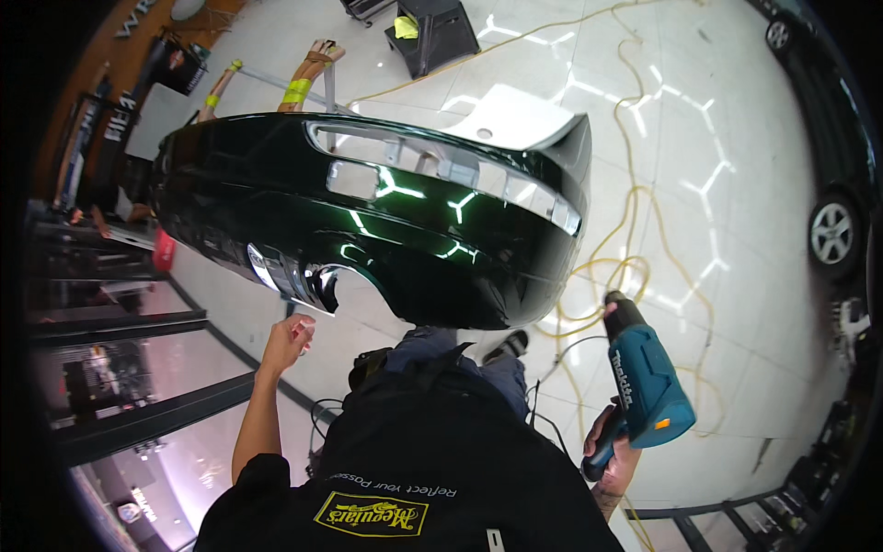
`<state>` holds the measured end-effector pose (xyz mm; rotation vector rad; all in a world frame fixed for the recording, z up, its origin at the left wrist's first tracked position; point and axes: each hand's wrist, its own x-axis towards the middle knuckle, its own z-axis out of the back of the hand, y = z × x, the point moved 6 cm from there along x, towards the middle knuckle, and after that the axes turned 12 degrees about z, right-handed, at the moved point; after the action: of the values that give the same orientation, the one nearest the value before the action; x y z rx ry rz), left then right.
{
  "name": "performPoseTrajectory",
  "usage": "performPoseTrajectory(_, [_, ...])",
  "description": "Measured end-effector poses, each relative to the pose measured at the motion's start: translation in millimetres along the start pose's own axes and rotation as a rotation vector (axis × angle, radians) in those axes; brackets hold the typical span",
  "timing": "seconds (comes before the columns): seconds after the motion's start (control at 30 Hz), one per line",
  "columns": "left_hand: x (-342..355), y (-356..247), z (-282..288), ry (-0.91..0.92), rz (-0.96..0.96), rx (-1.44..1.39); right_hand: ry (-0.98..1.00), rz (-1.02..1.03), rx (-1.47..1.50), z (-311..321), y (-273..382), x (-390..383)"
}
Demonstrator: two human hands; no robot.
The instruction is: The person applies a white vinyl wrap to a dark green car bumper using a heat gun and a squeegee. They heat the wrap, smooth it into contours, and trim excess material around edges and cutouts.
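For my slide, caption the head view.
Right hand grips a teal, black-nozzled heat gun; left hand near a glossy dark green car bumper.

They've got on a black short-sleeved top [386,442] with 1 yellow-edged badge [371,513] and pale lettering [391,484], blue-grey trousers [495,379], 1 dark shoe [509,345] showing.

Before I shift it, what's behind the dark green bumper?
Past the far edge of the bumper, tan supports banded in yellow and pale floor show. Whatever the bumper covers, including the supports' lower parts, is hidden.
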<state>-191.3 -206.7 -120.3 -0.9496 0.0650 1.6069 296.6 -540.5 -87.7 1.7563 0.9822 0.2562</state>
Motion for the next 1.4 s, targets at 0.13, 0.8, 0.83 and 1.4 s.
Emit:
performPoseTrajectory(0.13, [40.8, -17.9, 4.1, 0.191, -0.127, -0.263, 0.085, -0.061, 0.087, -114.1, 56.2, 17.7])
performPoseTrajectory(0.8, [70.5, -232.6, 72.4, -0.127, -1.152, -0.076, 0.321, -0.079, 0.021, -353.4, 30.2, 46.7])
performPoseTrajectory(0.83, [71.2, -231.2, 72.2, -0.137, -1.151, -0.076, 0.328, -0.085, 0.021, -354.6, 30.0, 47.6])
performPoseTrajectory(1.4, [52.2, -229.5, 44.7, -0.413, -1.056, -0.086, 0.37, -0.147, 0.084, -358.4, 25.5, 57.7])
